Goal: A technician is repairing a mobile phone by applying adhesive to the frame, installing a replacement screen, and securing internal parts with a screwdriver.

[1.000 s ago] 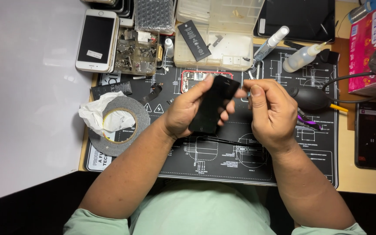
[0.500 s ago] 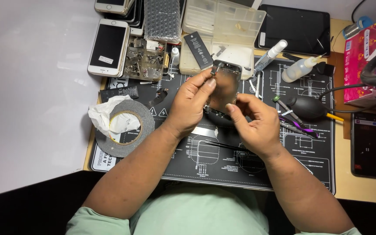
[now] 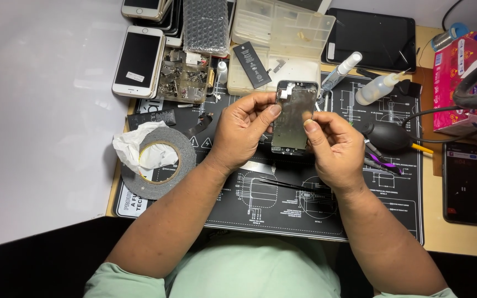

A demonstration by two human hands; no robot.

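Note:
Both hands hold a phone screen assembly (image 3: 293,115) upright over the black repair mat (image 3: 282,204), its grey metal back plate facing me. My left hand (image 3: 241,129) pinches its left edge with thumb and fingers. On the right side, my right hand (image 3: 335,146) grips it, thumb pressed on the plate. Tweezers (image 3: 280,182) lie on the mat just below the hands.
A roll of grey tape (image 3: 158,163) with crumpled white paper sits at the left. White phones (image 3: 138,60), a tray of small parts (image 3: 183,83), a black battery (image 3: 252,65) and a clear parts box (image 3: 282,47) lie behind. Squeeze bottles (image 3: 379,88), a black air blower (image 3: 390,137), a dark phone (image 3: 462,182) and a pink box (image 3: 456,83) stand right.
The screen assembly was turned over: its dark glass faced me before, and now its metal back does. Both hands lifted it higher, away from the mat.

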